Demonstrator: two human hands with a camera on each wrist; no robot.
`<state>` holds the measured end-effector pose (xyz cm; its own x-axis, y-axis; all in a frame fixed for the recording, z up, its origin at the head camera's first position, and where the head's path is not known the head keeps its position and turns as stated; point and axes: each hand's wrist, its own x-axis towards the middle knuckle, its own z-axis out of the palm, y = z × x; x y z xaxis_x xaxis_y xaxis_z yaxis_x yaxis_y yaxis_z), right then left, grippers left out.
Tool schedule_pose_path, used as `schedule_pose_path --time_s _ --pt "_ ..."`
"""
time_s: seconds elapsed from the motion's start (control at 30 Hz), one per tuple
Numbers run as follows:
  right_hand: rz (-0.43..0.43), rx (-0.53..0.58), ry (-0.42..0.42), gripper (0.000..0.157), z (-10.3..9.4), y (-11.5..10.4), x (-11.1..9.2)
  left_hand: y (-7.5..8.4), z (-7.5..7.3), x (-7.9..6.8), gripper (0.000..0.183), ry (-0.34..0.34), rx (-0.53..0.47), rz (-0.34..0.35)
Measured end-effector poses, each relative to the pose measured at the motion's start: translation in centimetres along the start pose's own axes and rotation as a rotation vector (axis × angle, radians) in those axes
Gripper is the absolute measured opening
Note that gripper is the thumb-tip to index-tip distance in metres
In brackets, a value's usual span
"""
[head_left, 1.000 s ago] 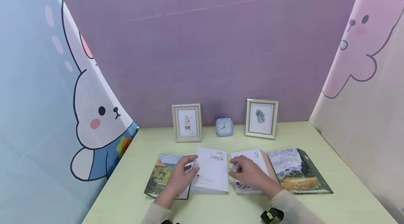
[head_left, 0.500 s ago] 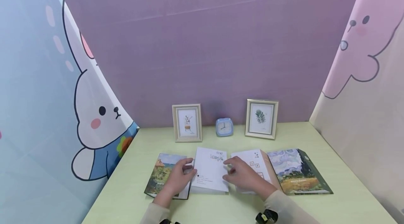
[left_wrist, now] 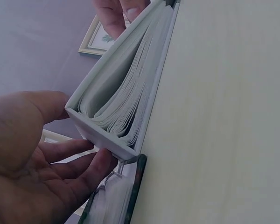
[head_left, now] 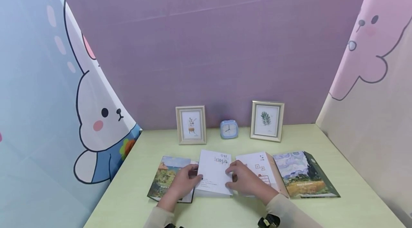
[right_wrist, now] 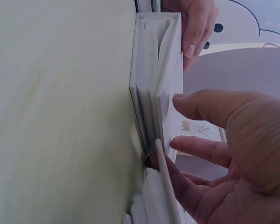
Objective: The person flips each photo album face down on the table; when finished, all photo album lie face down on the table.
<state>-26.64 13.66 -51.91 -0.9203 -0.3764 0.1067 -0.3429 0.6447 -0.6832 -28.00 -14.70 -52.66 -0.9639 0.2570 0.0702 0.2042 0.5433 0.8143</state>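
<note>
White boards on this photo album want light, even pressure, I judge; the left hand holds its spine, the right hand spreads thumb and fingers at the opposite edge, grip unclear; dark-lettered, pages gaping, it lies between a landscape-covered album and another white album
</note>
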Motion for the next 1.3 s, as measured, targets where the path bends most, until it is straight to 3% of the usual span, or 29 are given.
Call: schedule_pose_path --time_s 1.0,1.3 --pt "0.025 0.107 0.008 0.049 0.30 -0.11 0.21 0.42 -0.07 -0.33 0.054 0.047 -0.163 0.007" --pt "0.029 0.057 0.010 0.044 0.41 -0.05 0.14 0.56 0.04 -0.44 0.059 0.045 -0.213 0.021"
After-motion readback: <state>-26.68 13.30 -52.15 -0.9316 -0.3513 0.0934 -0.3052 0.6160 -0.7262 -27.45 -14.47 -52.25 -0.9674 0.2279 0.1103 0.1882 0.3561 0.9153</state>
